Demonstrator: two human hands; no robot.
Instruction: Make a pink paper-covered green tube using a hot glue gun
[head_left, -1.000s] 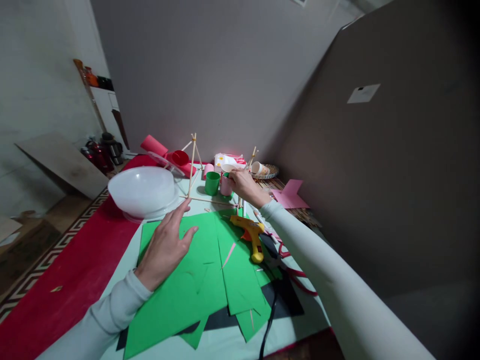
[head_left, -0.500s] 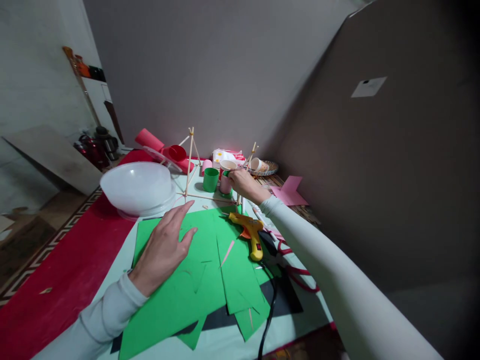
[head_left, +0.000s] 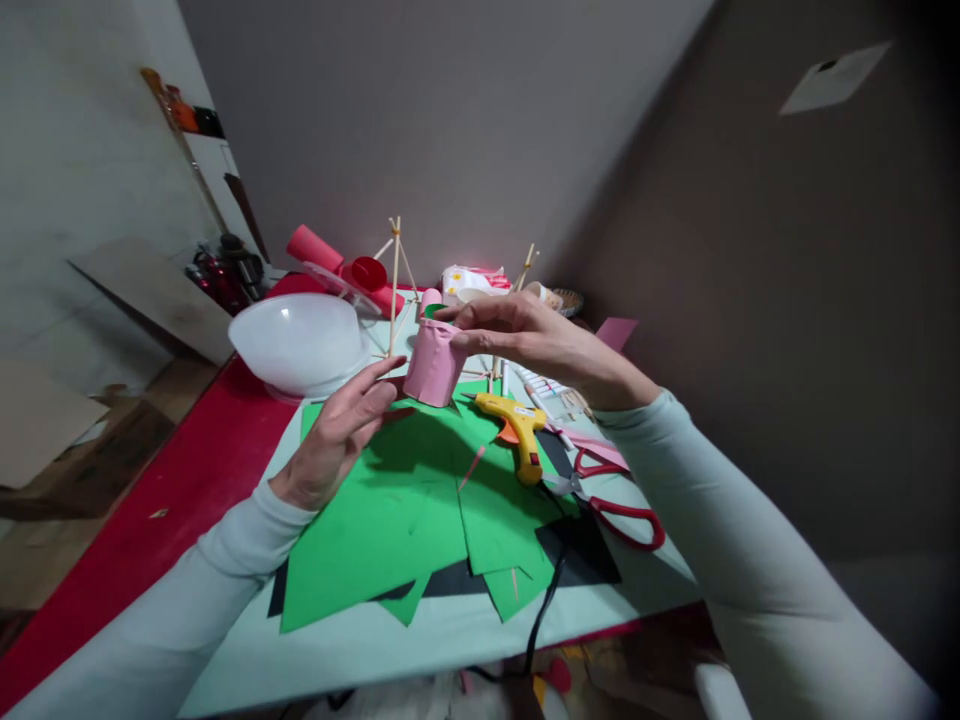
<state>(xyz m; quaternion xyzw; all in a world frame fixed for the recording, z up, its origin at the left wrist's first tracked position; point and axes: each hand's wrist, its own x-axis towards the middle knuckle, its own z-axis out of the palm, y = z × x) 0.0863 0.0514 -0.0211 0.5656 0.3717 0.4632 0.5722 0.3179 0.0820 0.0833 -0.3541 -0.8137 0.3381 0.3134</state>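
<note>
The pale green table (head_left: 420,650) holds big green paper sheets (head_left: 390,510) and a white plastic bowl (head_left: 296,345). The stick frame (head_left: 395,290) looks half built. The right hand (head_left: 540,340) now pinches the small pink paper cup (head_left: 433,365), lifted nearer since before. The left hand (head_left: 334,440) stays open, fingertips just beside it.

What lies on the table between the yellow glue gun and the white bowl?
In the head view, the pink cup, held up by the right hand with the left hand reaching toward it, hangs over green paper sheets between glue gun and bowl.
</note>
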